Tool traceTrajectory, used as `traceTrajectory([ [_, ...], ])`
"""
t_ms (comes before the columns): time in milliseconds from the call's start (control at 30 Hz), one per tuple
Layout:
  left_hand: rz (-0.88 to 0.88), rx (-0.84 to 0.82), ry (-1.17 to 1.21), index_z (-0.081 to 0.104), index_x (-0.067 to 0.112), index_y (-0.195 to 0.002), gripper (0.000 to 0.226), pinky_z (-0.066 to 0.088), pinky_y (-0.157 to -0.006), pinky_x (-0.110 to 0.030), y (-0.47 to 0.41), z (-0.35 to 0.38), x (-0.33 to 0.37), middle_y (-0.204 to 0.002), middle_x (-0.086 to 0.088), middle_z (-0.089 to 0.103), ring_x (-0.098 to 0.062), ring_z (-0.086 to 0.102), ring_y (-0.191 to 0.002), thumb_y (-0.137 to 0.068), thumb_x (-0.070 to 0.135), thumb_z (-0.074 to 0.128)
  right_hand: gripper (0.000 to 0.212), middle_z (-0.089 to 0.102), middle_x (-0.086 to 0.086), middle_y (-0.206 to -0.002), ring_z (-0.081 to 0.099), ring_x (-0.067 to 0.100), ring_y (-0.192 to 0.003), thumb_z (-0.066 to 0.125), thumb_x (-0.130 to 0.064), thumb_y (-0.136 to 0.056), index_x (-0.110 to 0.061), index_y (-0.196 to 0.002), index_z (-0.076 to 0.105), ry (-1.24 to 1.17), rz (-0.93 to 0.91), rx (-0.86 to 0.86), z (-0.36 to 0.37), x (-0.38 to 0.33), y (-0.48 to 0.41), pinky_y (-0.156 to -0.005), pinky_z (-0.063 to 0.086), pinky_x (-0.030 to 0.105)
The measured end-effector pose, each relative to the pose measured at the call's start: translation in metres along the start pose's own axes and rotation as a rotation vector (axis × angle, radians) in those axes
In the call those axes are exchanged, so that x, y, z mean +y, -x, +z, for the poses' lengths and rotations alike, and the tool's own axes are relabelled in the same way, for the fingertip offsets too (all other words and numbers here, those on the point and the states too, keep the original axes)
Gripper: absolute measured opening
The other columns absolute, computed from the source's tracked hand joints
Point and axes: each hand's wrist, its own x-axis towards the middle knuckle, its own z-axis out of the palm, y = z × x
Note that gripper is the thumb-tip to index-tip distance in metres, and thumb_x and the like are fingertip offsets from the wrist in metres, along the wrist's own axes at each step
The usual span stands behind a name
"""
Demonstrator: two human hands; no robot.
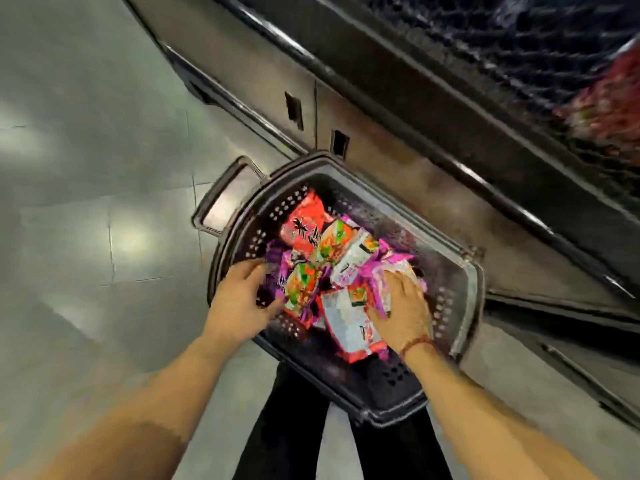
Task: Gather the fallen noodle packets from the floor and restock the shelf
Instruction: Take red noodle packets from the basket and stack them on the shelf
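A dark plastic shopping basket (471, 292) stands on the floor against the base of the shelf unit. Several noodle packets (332, 258) lie piled in it, red, purple and white. My left hand (242, 299) reaches in at the basket's left side, fingers curled around the purple and red packets there. My right hand (401, 306) lies on the white and purple packets on the right, fingers spread and pressing into the pile. Whether either hand has a firm hold is blurred. A red thread bracelet circles my right wrist.
The metal shelf base (381, 109) runs diagonally across the top right, with a wire shelf (540, 46) above it holding red packets (609, 95). The basket's handle (221, 195) lies folded out to the left. Grey tiled floor (86, 168) spreads left. My dark trouser legs are under the basket.
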Motion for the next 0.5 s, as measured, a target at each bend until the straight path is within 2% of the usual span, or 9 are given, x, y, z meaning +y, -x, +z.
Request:
traceTrajectory([
  [67, 0.023, -0.034, 0.039, 0.064, 0.008, -0.123, 0.062, 0.043, -0.098, -0.034, -0.002, 0.031, -0.009, -0.123, -0.013, 0.06, -0.031, 0.054, -0.116, -0.071, 0.041, 0.072, 0.077, 0.036, 0.011, -0.148, 0.031, 0.029, -0.138, 0.069, -0.034, -0.083, -0.011, -0.147, 0.032, -0.069, 0.072, -0.063, 0.031, 0.015, -0.008, -0.113, 0.022, 0.035],
  [167, 0.017, -0.088, 0.032, 0.063, 0.008, -0.125, 0.061, 0.046, -0.097, -0.038, -0.003, 0.071, -0.017, -0.123, -0.015, 0.061, -0.035, 0.055, -0.116, -0.072, 0.032, 0.081, 0.073, 0.04, 0.016, -0.143, 0.033, 0.031, -0.135, 0.07, -0.031, -0.084, -0.007, -0.144, 0.036, -0.17, 0.201, -0.15, 0.07, 0.035, -0.016, -0.111, 0.028, 0.037],
  [300, 0.101, -0.132, -0.107, 0.064, 0.014, -0.121, 0.061, 0.052, -0.091, -0.043, 0.002, 0.107, -0.031, -0.121, -0.008, 0.063, -0.032, 0.059, -0.112, -0.075, 0.053, 0.058, 0.064, 0.055, 0.016, -0.123, 0.049, 0.034, -0.119, 0.078, -0.034, -0.075, -0.004, -0.126, 0.052, -0.272, 0.314, -0.17, 0.113, 0.052, -0.028, -0.1, 0.042, 0.043],
  [367, 0.115, -0.119, -0.201, 0.064, 0.02, -0.122, 0.058, 0.053, -0.09, -0.044, 0.004, 0.114, -0.032, -0.123, -0.001, 0.063, -0.027, 0.058, -0.113, -0.078, 0.057, 0.054, 0.061, 0.055, 0.011, -0.12, 0.05, 0.03, -0.115, 0.079, -0.037, -0.073, -0.007, -0.12, 0.055, -0.261, 0.317, -0.167, 0.125, 0.052, -0.033, -0.096, 0.045, 0.042],
  [500, 0.099, -0.052, -0.184, 0.063, 0.024, -0.12, 0.052, 0.055, -0.085, -0.04, 0.005, 0.117, -0.03, -0.12, 0.004, 0.064, -0.021, 0.059, -0.11, -0.081, 0.057, 0.052, 0.056, 0.063, 0.007, -0.105, 0.056, 0.029, -0.103, 0.083, -0.046, -0.064, -0.011, -0.103, 0.061, -0.235, 0.344, -0.099, 0.137, 0.049, -0.041, -0.086, 0.05, 0.041],
])
